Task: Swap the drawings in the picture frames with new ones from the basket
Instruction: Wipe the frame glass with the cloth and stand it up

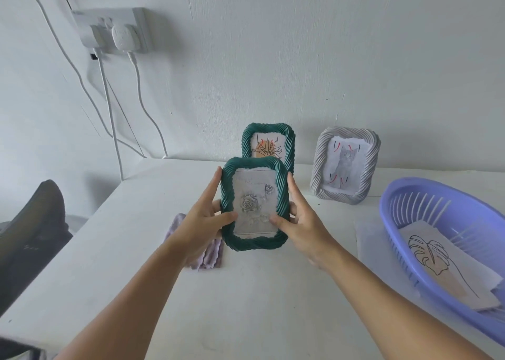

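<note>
Both my hands hold a green twisted-rim picture frame (229,195) upright above the white table (246,305). It shows a pale drawing of roses (252,204). My left hand (203,217) grips its left edge, thumb on the front. My right hand (300,220) grips its right edge, thumb on the glass. Behind it a second green frame (287,143) with an orange plant drawing stands against the wall. A grey frame (319,174) with a cat drawing stands to the right. A purple basket (404,193) at the right holds a leaf drawing (434,261) on top of other sheets.
A folded lilac cloth (210,258) lies on the table under my left hand. A loose white sheet (377,250) lies beside the basket. A wall socket (117,31) with plugs and hanging cables is at upper left. A dark object (32,236) sits beyond the table's left edge.
</note>
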